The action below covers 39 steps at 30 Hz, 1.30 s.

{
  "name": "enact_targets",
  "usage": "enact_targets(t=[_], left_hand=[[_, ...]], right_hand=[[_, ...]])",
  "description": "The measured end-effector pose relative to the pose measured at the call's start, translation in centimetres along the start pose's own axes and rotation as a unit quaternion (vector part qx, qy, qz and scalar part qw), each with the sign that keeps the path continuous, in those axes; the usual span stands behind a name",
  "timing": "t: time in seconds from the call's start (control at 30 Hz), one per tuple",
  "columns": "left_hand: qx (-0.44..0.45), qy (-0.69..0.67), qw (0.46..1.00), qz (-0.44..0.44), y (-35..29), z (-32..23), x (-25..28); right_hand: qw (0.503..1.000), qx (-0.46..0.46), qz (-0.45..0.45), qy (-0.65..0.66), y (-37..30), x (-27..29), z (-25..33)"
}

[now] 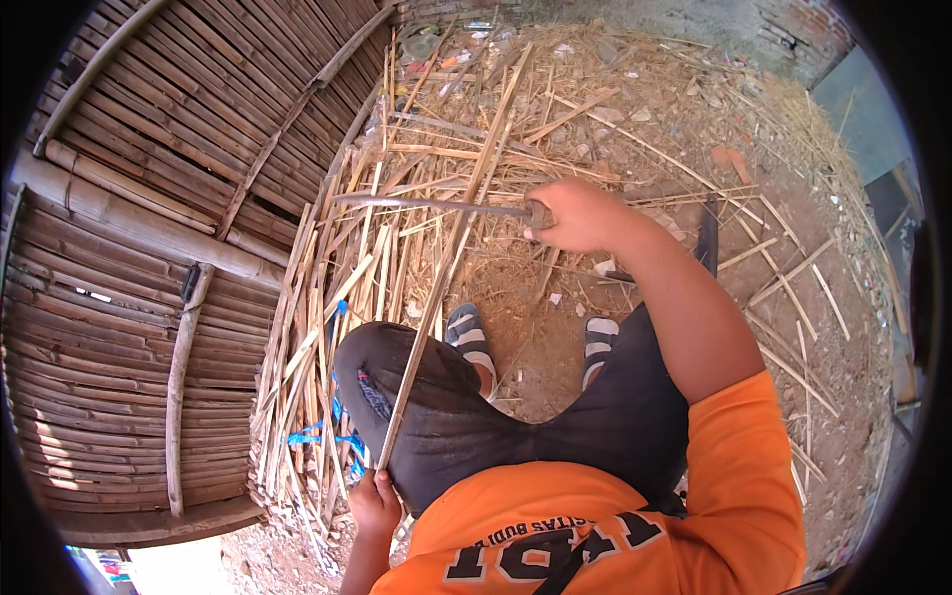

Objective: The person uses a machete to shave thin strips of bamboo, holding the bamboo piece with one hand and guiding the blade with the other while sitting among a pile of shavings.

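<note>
My left hand (375, 504) is closed around the near end of a long bamboo strip (424, 342), beside my left knee. The strip slants over my left thigh and away toward the upper middle. In my right hand (577, 213) is the handle of a long, thin-bladed knife (421, 203), held out in front of me. Its blade points left and crosses the strip beyond my knee. Whether the edge has entered the bamboo, I cannot tell.
Many split bamboo strips (382, 263) lie heaped in front and to the left, with blue plastic ties (315, 434) among them. A bamboo slat wall (119, 327) rises at left. More loose strips (793, 297) are scattered over dirt at right. A concrete wall (684, 35) stands at the back.
</note>
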<state>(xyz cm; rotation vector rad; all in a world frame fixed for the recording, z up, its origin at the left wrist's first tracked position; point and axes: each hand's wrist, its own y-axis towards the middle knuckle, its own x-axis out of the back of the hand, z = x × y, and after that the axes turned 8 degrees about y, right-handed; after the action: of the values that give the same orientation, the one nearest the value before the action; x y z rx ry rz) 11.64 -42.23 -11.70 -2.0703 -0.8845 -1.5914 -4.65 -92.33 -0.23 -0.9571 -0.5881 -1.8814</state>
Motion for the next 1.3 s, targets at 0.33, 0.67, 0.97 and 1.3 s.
enact_targets(t=[0.33,0.67,0.97,1.3], left_hand=[[-0.010,-0.007,1.000,-0.001,0.2,-0.3,0.9],[0.003,0.008,1.000,0.007,0.2,-0.1,0.4],[0.013,0.016,1.000,-0.004,-0.5,0.6,-0.1],[0.000,0.009,1.000,0.004,-0.1,0.8,0.1]], right_hand=[[0.985,0.100,0.101,-0.094,-2.3,-2.6,4.9],[0.996,-0.025,-0.077,0.021,-0.3,0.1,-2.3],[0.990,0.106,0.068,-0.067,-2.0,-1.8,3.9],[0.999,0.026,0.002,-0.024,-1.1,-0.8,0.8]])
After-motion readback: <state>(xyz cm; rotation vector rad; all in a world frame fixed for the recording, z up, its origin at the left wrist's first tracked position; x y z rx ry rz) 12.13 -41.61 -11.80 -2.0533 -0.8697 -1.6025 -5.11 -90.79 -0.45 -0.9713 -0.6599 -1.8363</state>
